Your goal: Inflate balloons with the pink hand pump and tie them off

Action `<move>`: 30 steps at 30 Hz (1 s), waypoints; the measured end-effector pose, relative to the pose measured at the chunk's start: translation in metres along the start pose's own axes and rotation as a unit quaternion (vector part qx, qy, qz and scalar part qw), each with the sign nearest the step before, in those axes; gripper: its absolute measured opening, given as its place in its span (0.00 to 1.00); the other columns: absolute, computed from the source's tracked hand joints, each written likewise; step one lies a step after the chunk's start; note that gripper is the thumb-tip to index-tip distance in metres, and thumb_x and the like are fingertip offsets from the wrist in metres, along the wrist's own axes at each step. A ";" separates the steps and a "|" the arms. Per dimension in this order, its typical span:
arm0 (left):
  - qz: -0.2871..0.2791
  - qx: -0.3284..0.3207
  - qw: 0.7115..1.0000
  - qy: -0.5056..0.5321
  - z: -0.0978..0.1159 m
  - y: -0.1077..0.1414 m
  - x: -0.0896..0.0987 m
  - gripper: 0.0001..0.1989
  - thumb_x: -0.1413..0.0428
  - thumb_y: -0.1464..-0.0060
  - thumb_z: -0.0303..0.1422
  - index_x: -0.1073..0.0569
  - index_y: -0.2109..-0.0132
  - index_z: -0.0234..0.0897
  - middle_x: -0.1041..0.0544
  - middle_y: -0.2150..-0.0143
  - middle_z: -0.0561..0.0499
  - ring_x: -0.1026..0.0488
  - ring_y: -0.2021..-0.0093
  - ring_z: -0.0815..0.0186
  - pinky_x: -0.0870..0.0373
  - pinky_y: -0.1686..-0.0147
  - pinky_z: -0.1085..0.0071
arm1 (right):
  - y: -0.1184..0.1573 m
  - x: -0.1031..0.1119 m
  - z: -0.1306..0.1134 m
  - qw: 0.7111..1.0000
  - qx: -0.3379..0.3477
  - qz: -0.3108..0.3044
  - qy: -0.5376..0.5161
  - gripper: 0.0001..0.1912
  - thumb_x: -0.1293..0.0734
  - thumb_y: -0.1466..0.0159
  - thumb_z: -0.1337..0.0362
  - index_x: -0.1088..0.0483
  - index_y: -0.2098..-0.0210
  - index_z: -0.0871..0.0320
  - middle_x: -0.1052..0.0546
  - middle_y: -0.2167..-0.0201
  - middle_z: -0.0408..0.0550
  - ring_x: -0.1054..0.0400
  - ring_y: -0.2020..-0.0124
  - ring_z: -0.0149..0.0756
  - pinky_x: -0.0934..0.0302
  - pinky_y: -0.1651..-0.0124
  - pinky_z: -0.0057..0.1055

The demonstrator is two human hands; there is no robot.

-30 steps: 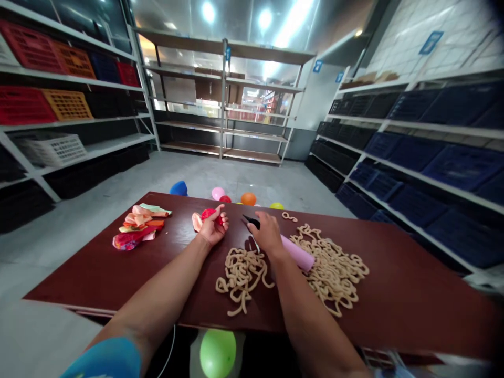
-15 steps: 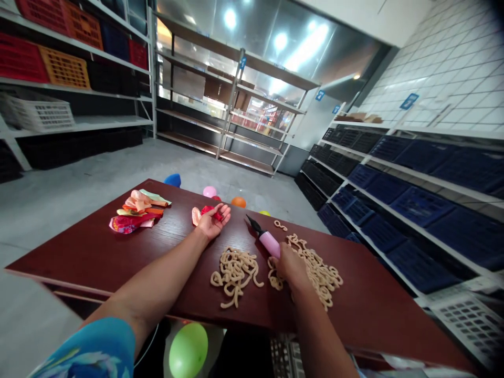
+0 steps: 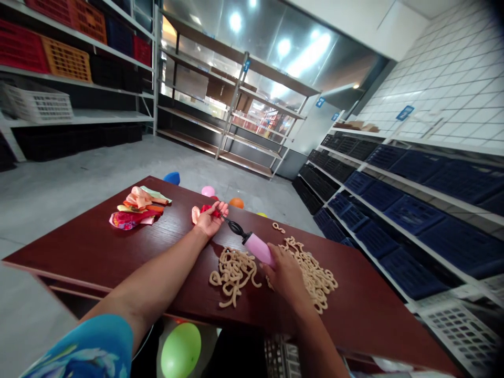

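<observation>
My left hand (image 3: 209,224) is palm up above the dark red table, its fingers closed around a limp red balloon (image 3: 207,208). In my right hand (image 3: 285,269) is a pink balloon hand pump (image 3: 259,249), gripped by its body. Its black nozzle points left, and the tip reaches the fingers of my left hand. Whether the tip sits inside the balloon's neck is hidden. A pale peach balloon (image 3: 195,214) lies just left of my left hand. Beige curly rope-like pieces (image 3: 235,273) form a heap below the pump, and a second heap (image 3: 315,274) lies beside my right hand.
On the table's (image 3: 98,262) left part is a stack of limp balloons (image 3: 137,207). An inflated green balloon (image 3: 181,349) is below the front edge. Blue (image 3: 171,178), pink (image 3: 208,191) and orange (image 3: 237,202) balloons show beyond the far edge. Shelves with crates (image 3: 417,210) stand around.
My right hand has brought the pump up and left, so its nozzle now meets my left hand's fingers. My left hand stays nearly in place, its fingers curled in more around the red balloon.
</observation>
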State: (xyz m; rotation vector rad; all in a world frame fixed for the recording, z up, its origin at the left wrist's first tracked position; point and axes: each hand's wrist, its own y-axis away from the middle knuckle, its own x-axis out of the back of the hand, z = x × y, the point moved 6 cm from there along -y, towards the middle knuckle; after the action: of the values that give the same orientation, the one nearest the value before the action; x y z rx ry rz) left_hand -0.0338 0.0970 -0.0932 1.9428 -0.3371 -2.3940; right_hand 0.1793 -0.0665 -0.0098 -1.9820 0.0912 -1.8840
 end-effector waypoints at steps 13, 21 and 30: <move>-0.041 -0.018 0.995 -0.086 -0.008 0.010 -0.011 0.09 0.49 0.48 0.18 0.30 0.61 0.31 0.25 0.63 0.43 0.26 0.59 0.60 0.28 0.60 0.62 | -0.018 -0.006 -0.019 1.000 -0.012 -0.010 -0.002 0.25 0.35 0.43 0.62 0.38 0.47 0.57 0.29 0.56 0.54 0.35 0.55 0.44 0.43 0.53 0.37; -0.025 -0.034 0.998 -0.041 0.006 0.004 -0.005 0.10 0.48 0.50 0.19 0.29 0.61 0.34 0.26 0.68 0.49 0.26 0.64 0.65 0.28 0.57 0.62 | -0.047 -0.022 -0.019 0.999 0.005 -0.012 -0.032 0.27 0.33 0.44 0.58 0.37 0.46 0.54 0.28 0.56 0.53 0.34 0.56 0.42 0.42 0.53 0.35; -0.059 -0.083 0.993 -0.052 0.030 0.011 -0.016 0.04 0.45 0.49 0.26 0.28 0.64 0.35 0.30 0.76 0.52 0.26 0.64 0.62 0.29 0.58 0.58 | -0.074 -0.055 -0.009 0.996 -0.002 -0.001 -0.094 0.32 0.33 0.43 0.51 0.42 0.41 0.46 0.29 0.53 0.47 0.34 0.55 0.41 0.41 0.56 0.33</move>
State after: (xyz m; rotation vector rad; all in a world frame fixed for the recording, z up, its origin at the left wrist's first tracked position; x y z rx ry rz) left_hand -0.0606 0.0937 -0.0698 1.8194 -0.0257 -2.5109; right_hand 0.1489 0.0162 -0.0374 -2.1515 0.0409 -1.6891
